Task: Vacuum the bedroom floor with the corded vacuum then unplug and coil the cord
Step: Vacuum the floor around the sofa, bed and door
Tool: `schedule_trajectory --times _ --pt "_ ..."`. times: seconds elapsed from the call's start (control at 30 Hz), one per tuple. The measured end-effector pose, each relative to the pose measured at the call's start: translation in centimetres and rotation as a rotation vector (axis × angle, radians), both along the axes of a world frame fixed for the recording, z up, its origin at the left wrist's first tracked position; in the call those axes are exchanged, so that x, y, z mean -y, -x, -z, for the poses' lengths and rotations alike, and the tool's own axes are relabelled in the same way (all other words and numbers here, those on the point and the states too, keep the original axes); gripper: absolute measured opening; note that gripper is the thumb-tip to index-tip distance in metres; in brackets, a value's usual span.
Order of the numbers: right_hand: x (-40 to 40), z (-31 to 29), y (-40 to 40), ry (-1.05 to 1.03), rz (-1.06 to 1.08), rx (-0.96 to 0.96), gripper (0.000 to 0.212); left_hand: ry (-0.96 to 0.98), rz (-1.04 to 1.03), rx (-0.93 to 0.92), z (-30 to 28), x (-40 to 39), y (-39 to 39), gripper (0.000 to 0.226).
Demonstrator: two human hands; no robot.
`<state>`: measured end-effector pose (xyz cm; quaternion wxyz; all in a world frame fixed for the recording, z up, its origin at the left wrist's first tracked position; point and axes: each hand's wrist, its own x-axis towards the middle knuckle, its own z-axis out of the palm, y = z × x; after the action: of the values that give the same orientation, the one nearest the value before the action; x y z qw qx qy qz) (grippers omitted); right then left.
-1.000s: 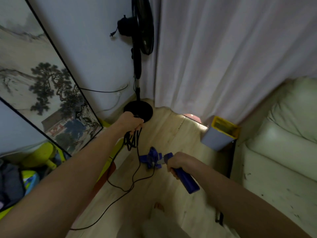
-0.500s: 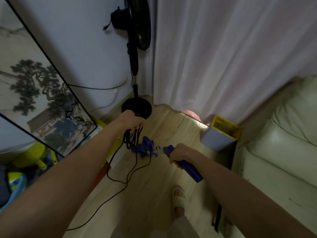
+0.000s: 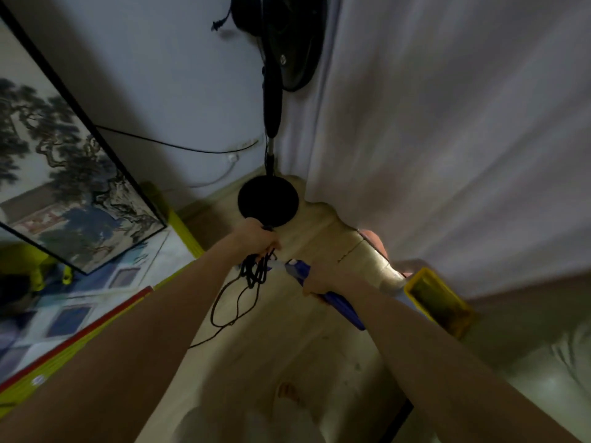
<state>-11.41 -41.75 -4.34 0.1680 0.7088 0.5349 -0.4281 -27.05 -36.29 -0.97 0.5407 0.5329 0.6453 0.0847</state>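
Left hand: gripped bunched black cord loops.
Right hand: clasped blue vacuum handle.

fan top cropped — foot blurred

No text, number or brand is showing clearly enough to read. A small pale emblem is sitting on the black fan head, too blurred to make out. Red marks on the painting are smearing into illegible shapes.
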Motion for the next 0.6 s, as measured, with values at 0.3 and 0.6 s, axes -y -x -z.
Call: schedule_trajectory --times 0.3,0.6 --pt "-8.6 1.4 -0.5 -0.054 0.024 -0.177 0.017 0.031 -0.263 -0.031 2.1 -3.9 2.3 0.020" --pt "-15.7 5.2 5.2 -0.088 0.067 -0.247 0.028 0.019 -0.462 -0.114 2.5 -6.0 8.6 0.016"
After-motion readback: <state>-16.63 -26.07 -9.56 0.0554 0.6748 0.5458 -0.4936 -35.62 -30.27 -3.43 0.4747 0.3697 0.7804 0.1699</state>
